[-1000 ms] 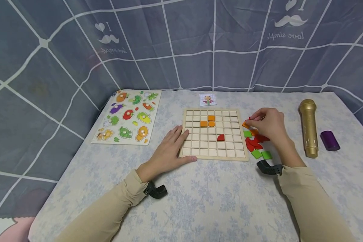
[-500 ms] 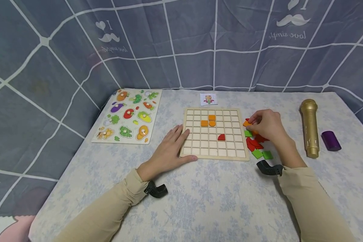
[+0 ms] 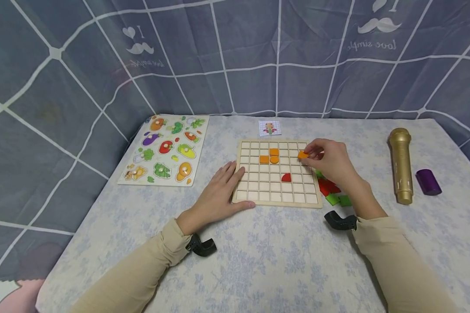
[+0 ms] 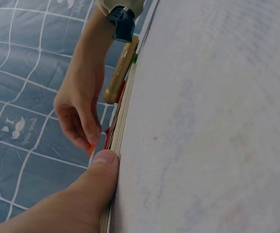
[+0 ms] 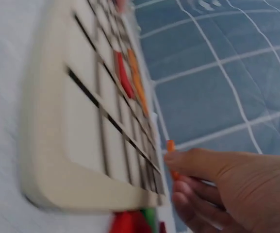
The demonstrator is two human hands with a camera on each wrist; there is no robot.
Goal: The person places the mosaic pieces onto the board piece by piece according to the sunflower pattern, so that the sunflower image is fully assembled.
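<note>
A wooden grid board [image 3: 254,186] lies flat on the table. My left hand [image 3: 218,193] rests on its left edge, fingers straight and spread, thumb along the front rim. Above the board's right side, my right hand [image 3: 330,161] pinches an orange tile [image 3: 303,154] between thumb and fingers; the right wrist view shows this orange tile [image 5: 172,160] edge-on. In the grid sit two orange square tiles, one of them a square tile [image 3: 264,159], an orange rounded tile [image 3: 274,160] and a red quarter-round tile [image 3: 286,177].
Loose red tiles [image 3: 328,187] and green tiles [image 3: 332,199] lie right of the board, partly hidden by my right hand. A pattern card [image 3: 270,128] is behind it. Further right are a gold microphone [image 3: 401,167] and a purple cylinder [image 3: 428,182]; a vegetable puzzle [image 3: 164,152] lies left.
My right hand has picked the orange tile from the pile and carried it left, over the board's right side. The left hand stays in place on the board.
</note>
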